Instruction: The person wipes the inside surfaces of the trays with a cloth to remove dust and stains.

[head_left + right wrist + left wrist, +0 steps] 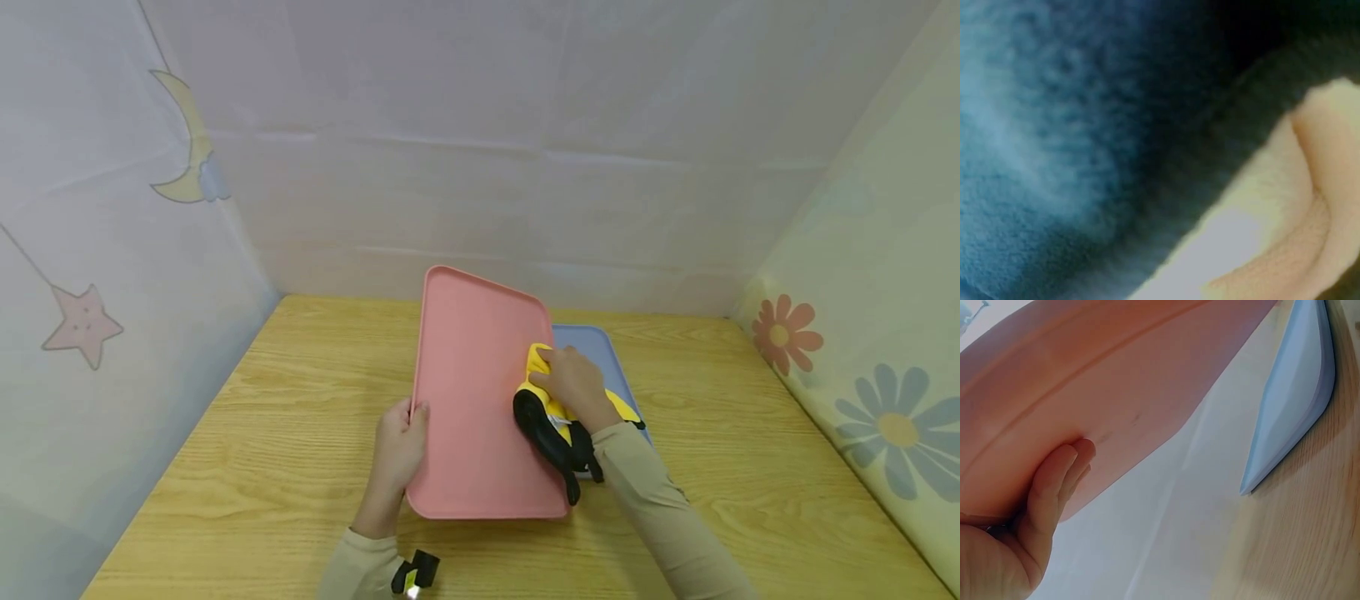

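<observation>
My left hand grips the left edge of a pink tray, with its fingers against the underside in the left wrist view. The tray is lifted and tilted. At its right edge, my right hand grips a yellow-and-black soft toy with long black limbs. The toy overlaps the pink tray and a blue tray. Its dark fuzzy fabric fills much of the blurred right wrist view, where part of the right hand shows at the lower right.
The blue tray lies on a wooden table, partly hidden by the pink tray and the toy. Fabric walls with printed shapes enclose the table at the back and both sides. A small black device sits on my left sleeve.
</observation>
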Available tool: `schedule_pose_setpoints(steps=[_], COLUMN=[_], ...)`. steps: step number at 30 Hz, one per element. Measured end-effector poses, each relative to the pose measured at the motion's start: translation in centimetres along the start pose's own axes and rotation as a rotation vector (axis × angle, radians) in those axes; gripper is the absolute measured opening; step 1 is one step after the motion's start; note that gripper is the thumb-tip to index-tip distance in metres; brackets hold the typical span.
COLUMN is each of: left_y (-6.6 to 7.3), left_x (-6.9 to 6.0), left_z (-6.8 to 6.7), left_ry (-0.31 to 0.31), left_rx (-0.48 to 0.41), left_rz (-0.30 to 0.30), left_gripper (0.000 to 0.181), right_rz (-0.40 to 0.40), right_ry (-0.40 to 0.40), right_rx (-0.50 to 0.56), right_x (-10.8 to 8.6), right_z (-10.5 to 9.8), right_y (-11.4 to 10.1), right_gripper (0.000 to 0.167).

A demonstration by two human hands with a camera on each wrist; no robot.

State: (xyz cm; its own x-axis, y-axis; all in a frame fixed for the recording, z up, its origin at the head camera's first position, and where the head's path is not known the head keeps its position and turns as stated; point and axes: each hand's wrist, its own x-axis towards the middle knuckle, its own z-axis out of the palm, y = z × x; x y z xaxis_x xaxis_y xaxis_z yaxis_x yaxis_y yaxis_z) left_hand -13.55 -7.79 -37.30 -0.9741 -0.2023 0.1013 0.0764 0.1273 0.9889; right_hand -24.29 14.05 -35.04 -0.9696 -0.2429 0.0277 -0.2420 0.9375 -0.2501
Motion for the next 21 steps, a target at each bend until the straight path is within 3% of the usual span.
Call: schedule_pose_setpoints(steps=[8, 21], left_y=[0.08, -0.13], left_x=[-0.02, -0.10], left_z=[-0.01, 0.06], left_ry=[0.008, 0.004], left_rx=[0.009, -0.015], left_rz=[0.016, 0.015], left_gripper=[0.022, 0.021], right_rz=[-0.018, -0.075], right_ry=[0.015, 0.107], right_rx=[0.029, 0.079], right_x=[-0.09, -0.28], right_z=[0.11, 0.62], right_y=[0.29, 0.01], right_gripper=[0.042, 0.025])
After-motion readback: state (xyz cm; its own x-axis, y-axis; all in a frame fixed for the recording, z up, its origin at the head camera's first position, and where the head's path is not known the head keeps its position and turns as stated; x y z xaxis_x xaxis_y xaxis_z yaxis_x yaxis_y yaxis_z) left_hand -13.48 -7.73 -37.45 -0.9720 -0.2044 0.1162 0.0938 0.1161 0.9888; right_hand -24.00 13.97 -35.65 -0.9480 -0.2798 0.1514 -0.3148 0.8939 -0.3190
